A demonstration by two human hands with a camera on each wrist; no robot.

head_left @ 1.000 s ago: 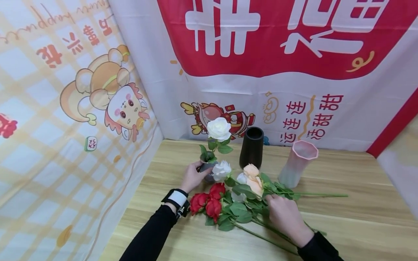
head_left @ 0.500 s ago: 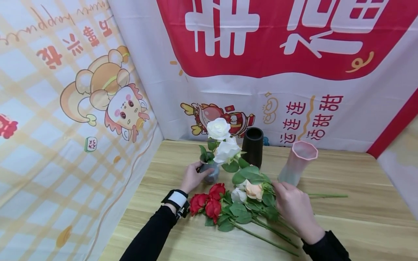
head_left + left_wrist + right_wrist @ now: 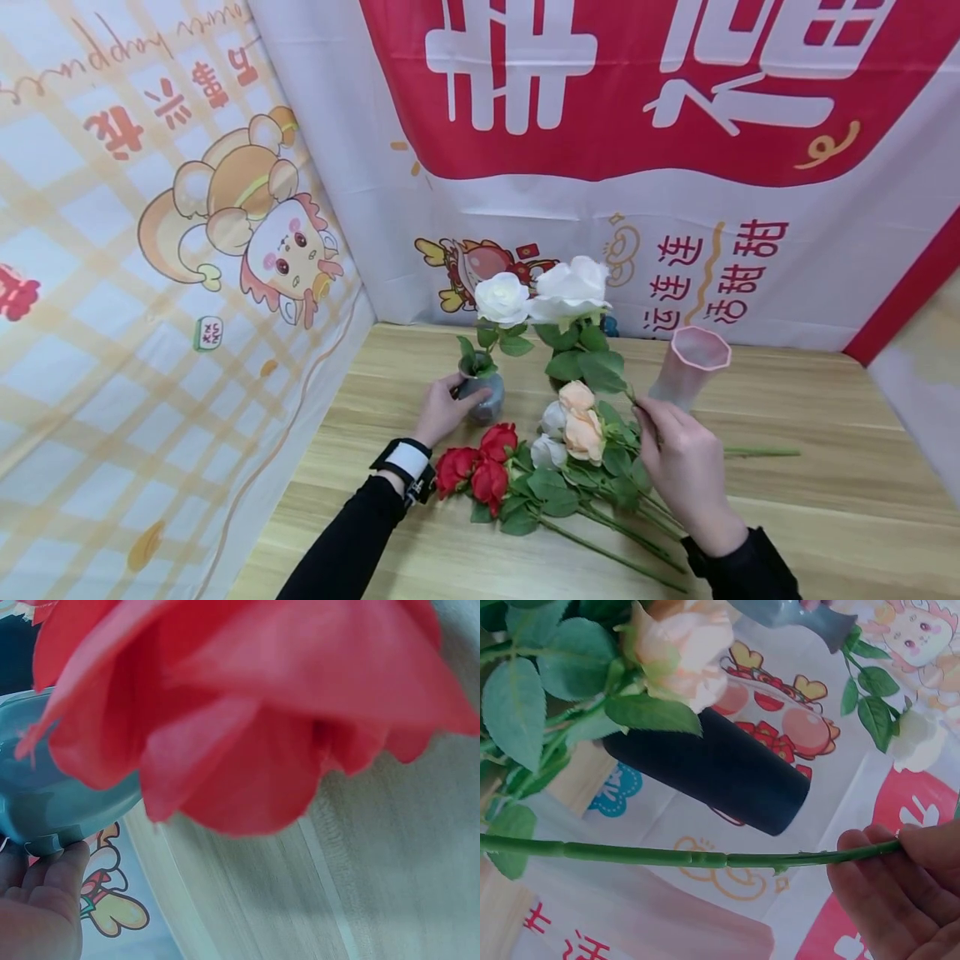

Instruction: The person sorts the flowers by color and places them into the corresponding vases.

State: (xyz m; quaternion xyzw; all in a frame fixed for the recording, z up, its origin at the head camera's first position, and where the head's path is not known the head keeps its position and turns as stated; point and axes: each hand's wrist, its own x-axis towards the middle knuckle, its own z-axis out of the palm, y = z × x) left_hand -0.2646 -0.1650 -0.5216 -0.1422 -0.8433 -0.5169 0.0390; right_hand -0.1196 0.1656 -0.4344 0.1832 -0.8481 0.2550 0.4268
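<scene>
My left hand (image 3: 444, 408) grips the small grey-blue vase (image 3: 486, 398) at the table's left, thumb across its front. One white rose (image 3: 502, 298) stands in that vase. Between thumb and fingers, my right hand (image 3: 684, 467) pinches the green stem (image 3: 652, 855) of a second white rose (image 3: 572, 290). That rose is raised beside the first, its leaves (image 3: 592, 367) hanging in front of the black vase. Below lie red roses (image 3: 476, 468), peach roses (image 3: 583, 433) and white ones, stems pointing right. In the left wrist view a red rose (image 3: 240, 712) covers much of the vase.
The black vase (image 3: 712, 772) stands behind the flowers, mostly hidden in the head view. A pink and white vase (image 3: 692, 362) stands at the back right. Printed cloths (image 3: 480, 200) hang behind and to the left of the wooden table (image 3: 840, 433).
My right hand has lifted a white rose off the pile, raising its bloom up and to the right until it is beside the vase's rose. The left hand keeps its hold on the small vase.
</scene>
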